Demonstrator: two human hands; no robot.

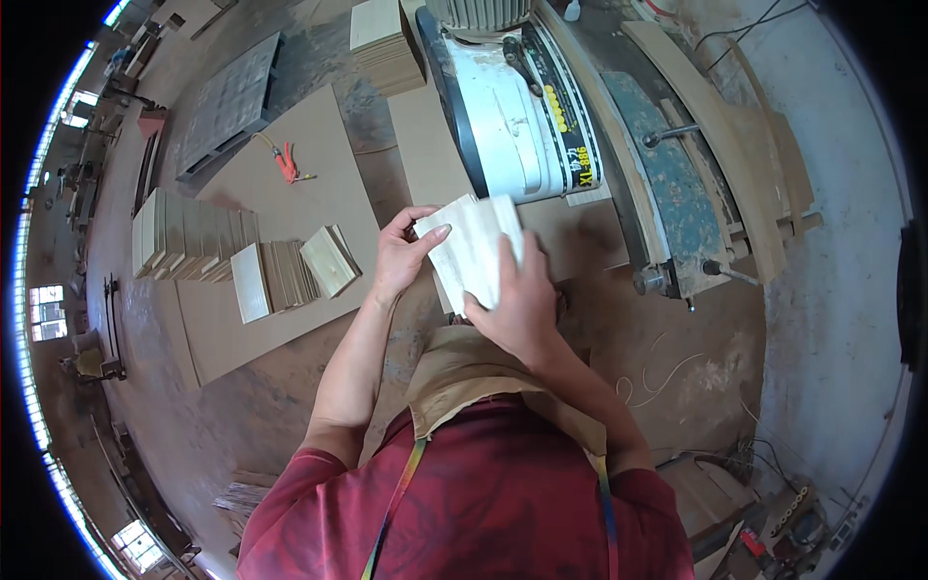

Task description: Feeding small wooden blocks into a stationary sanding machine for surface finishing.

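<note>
While both hands are raised in front of the chest, they share one small stack of thin pale wood panels (474,249), which sits just above the centre of the view and is tilted, its upper edge leaning toward 1 o'clock. The left hand (401,256) grips the stack from 9 o'clock: the thumb lies across the near face, its tip close to the upper left corner, and the other fingers curl behind the top edge, pinching the panels between thumb and fingers. The right hand (517,304) holds the stack from 5 o'clock: its fingers are pressed together and wrapped over the right edge and lower face; the right thumb is hidden, so its position cannot be told.

At 12 o'clock from the stack stands a machine with a white housing (522,116) and a black edge; a strip of yellow dots runs along it. At 2 o'clock lies a worn blue-green machine table (667,184) with curved wooden rails (744,164) beside it. At 9 o'clock a brown board (290,193) rests on the dusty floor and carries rows of similar pale panels (193,242), some standing on edge, some leaning. An orange-handled tool (287,164) lies on the same board at 10 o'clock. Another panel stack (387,43) sits at 11 o'clock, near the upper rim. A tan apron (474,372) and red shirt (483,493) fill the lower centre.
</note>
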